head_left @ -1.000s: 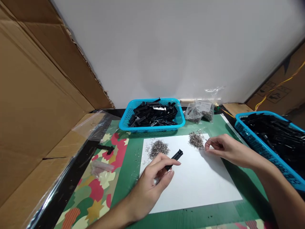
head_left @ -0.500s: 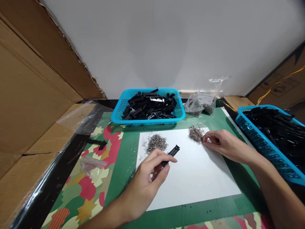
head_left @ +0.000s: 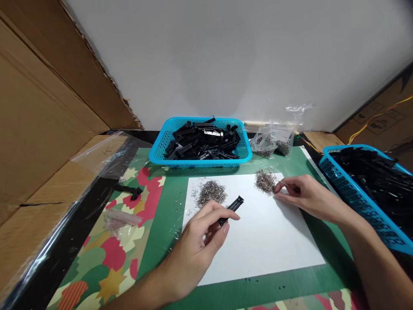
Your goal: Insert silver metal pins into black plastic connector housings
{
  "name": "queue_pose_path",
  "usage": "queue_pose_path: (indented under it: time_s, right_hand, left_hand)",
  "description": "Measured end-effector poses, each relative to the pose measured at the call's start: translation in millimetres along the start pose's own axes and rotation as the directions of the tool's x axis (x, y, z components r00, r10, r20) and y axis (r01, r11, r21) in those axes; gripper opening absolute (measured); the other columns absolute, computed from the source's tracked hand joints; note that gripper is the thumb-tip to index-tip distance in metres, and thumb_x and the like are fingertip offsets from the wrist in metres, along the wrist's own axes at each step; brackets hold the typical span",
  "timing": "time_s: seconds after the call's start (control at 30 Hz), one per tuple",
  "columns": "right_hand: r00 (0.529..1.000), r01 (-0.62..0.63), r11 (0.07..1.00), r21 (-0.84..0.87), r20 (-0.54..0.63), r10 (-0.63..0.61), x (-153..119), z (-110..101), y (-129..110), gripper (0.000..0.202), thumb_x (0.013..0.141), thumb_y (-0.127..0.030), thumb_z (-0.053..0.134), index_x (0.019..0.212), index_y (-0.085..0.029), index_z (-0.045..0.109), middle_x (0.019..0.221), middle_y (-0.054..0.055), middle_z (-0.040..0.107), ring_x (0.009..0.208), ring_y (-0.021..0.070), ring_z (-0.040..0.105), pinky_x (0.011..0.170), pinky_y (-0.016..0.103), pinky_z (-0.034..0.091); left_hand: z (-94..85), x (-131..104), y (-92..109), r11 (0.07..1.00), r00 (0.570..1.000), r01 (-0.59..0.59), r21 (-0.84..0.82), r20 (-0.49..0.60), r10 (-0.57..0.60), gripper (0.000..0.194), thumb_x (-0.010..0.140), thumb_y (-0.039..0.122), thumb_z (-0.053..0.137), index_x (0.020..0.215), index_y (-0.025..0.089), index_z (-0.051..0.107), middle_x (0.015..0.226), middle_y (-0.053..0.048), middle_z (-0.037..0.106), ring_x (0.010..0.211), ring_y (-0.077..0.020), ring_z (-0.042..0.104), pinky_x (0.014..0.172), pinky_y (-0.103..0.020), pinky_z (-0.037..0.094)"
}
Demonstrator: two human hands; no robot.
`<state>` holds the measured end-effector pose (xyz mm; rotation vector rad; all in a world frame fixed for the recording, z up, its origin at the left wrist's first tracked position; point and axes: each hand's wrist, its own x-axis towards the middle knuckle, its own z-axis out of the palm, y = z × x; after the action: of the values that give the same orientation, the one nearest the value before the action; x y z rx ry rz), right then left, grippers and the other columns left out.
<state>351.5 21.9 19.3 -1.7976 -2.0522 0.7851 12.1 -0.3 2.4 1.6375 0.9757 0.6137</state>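
My left hand point(head_left: 206, 241) pinches a narrow black plastic part point(head_left: 235, 205) with slots along it, holding it above the white sheet point(head_left: 258, 241). At the sheet's far right, my right hand point(head_left: 297, 189) has its thumb and forefinger closed at the edge of a pile of tiny metal pieces point(head_left: 265, 181); whatever is between those fingertips is too small to make out. Just beyond my left hand lies a second pile of small bent metal wire pieces point(head_left: 211, 192).
A blue basket point(head_left: 200, 162) of black parts stands at the back, another blue basket point(head_left: 361, 198) at the right. Clear bags point(head_left: 272, 144) of metal pieces lean by the wall. One black part point(head_left: 130, 190) and a plastic bag point(head_left: 121, 221) lie left. Cardboard point(head_left: 48, 107) borders the left side.
The view has shifted slightly. Both hands keep nearly the same places, the left still holding the black part and the right still at the edge of the right pile.
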Motion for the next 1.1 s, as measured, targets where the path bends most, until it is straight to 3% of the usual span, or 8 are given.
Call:
queue_pose_path:
  time_s: [0.33,0.57,0.77,1.1]
  right_hand:
    - [0.999,0.036,0.997,-0.074,0.043,-0.033,-3.5,2.1,0.4,0.032,0.103,-0.044,0.057,0.085,-0.022,0.072,0.066,-0.002,0.046,0.059,0.0143,0.038,0.052,0.029,0.030]
    - [0.991,-0.033,0.997,-0.068,0.125,0.041,-7.8,-9.1,0.2,0.025,0.101,-0.039,0.061,0.090,-0.020,0.074,0.067,-0.003,0.043,0.061,0.0137,0.036,0.053,0.028,0.027]
    - [0.996,-0.075,0.997,-0.015,0.048,0.076,-4.3,-7.1,-3.3,0.035,0.103,-0.052,0.058,0.099,-0.022,0.076,0.067,-0.003,0.040,0.063,0.0153,0.035,0.056,0.029,0.025]
    - [0.993,-0.107,0.994,0.023,0.044,0.106,1.3,0.5,-4.7,0.028,0.094,-0.048,0.069,0.089,-0.022,0.077,0.062,-0.005,0.037,0.060,0.0139,0.033,0.055,0.029,0.024]
  left_hand:
    - [0.5,0.4,0.6,1.000,1.000,0.000,0.018,0.030,-0.001,0.027,0.111,0.042,0.052,0.124,0.035,0.073,0.111,-0.005,0.060,0.081,-0.0195,0.057,0.069,-0.031,0.045]
    - [0.1,-0.4,4.6,0.999,0.997,0.031,0.029,0.069,-0.033,0.030,0.113,0.041,0.047,0.128,0.031,0.070,0.114,-0.004,0.057,0.082,-0.0171,0.056,0.072,-0.029,0.044]
    - [0.4,-0.4,5.9,0.999,0.996,0.014,0.033,0.083,-0.017,0.027,0.114,0.037,0.047,0.126,0.032,0.070,0.115,-0.003,0.056,0.083,-0.0153,0.055,0.073,-0.028,0.043]
    - [0.2,-1.9,3.9,0.999,0.997,-0.012,0.040,0.079,0.009,0.026,0.113,0.033,0.048,0.127,0.035,0.070,0.117,-0.002,0.058,0.088,-0.0153,0.057,0.073,-0.028,0.043]
